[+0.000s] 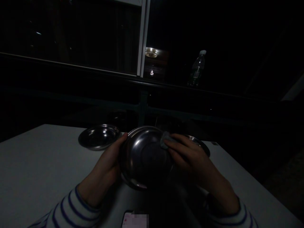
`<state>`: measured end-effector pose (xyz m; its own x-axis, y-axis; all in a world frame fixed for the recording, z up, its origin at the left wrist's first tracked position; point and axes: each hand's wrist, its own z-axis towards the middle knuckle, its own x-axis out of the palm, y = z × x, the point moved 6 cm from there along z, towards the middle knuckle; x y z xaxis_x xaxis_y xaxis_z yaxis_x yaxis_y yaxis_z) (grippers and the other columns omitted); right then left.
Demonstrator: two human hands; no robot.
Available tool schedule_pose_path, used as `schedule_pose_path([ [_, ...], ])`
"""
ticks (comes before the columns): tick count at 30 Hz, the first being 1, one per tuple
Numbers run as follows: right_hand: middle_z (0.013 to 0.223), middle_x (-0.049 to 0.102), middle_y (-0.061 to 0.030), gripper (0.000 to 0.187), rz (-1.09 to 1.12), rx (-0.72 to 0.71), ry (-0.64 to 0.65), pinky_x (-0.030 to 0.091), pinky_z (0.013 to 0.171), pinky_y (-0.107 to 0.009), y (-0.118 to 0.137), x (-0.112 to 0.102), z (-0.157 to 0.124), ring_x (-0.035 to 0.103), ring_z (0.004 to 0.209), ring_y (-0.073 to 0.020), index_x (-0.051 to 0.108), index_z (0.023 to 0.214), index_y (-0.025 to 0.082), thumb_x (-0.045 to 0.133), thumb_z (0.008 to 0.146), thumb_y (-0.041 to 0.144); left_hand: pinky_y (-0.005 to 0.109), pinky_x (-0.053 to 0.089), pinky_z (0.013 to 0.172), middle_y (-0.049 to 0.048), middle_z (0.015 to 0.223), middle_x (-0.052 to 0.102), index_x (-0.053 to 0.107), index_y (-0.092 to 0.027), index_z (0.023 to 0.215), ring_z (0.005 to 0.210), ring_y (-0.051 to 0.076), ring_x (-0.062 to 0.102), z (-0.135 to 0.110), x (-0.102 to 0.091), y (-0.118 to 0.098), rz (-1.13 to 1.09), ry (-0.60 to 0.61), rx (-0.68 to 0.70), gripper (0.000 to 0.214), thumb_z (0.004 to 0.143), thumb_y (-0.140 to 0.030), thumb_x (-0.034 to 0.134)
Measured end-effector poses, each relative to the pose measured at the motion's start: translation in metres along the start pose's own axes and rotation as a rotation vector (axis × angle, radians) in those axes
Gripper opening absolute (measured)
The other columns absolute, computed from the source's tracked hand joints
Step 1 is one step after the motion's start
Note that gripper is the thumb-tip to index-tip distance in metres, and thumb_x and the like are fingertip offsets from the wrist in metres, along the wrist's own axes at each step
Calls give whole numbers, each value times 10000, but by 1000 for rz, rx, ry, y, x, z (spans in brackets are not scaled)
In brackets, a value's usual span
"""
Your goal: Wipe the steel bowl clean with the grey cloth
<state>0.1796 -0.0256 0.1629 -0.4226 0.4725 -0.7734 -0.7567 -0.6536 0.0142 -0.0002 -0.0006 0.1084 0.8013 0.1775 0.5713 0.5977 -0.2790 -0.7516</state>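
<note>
A shiny metal bowl [144, 155] is held up above the white table, its rounded underside facing me. My left hand [110, 161] grips its left rim, thumb near the top edge and the other fingers hidden behind. My right hand [190, 153] pinches a small greyish cloth [165, 140] and presses it against the upper right of the bowl. A second metal bowl [99, 136] rests on the table to the left, hollow side up. Another metal dish [200, 145] lies behind my right hand, mostly covered by it.
The white table [47, 164] spans the lower view. A phone [135, 220] lies at its near edge, partly cut off. Beyond the table, a clear plastic bottle [197, 70] with a white cap stands on a dark ledge by the window frame [143, 38]. The scene is very dim.
</note>
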Motion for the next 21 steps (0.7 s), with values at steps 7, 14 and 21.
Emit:
schedule_pose_path([
  [7, 1196, 529, -98, 317, -32, -25, -55, 482, 843, -388, 2, 1, 2, 513, 1056, -219, 562, 1171, 204, 427, 885, 221, 278, 532, 521, 69, 662, 696, 654, -129, 785, 564, 180, 656, -2, 3, 3, 33, 23, -38, 206, 824, -270, 509],
  [14, 1150, 563, -85, 294, 36, 27, -76, 485, 850, -342, -3, -2, 1, 537, 1035, -183, 567, 1148, 193, 431, 888, 225, 268, 520, 463, 45, 611, 686, 650, -134, 733, 504, 166, 639, -4, 1, 0, 6, -34, -3, 189, 807, -266, 538],
  [21, 1173, 554, -79, 299, 10, -27, -70, 470, 851, -343, 2, -2, 3, 521, 1046, -183, 559, 1159, 209, 426, 892, 229, 265, 517, 492, 65, 641, 699, 663, -135, 747, 534, 173, 646, -2, 3, 7, 54, 16, -43, 217, 808, -297, 533],
])
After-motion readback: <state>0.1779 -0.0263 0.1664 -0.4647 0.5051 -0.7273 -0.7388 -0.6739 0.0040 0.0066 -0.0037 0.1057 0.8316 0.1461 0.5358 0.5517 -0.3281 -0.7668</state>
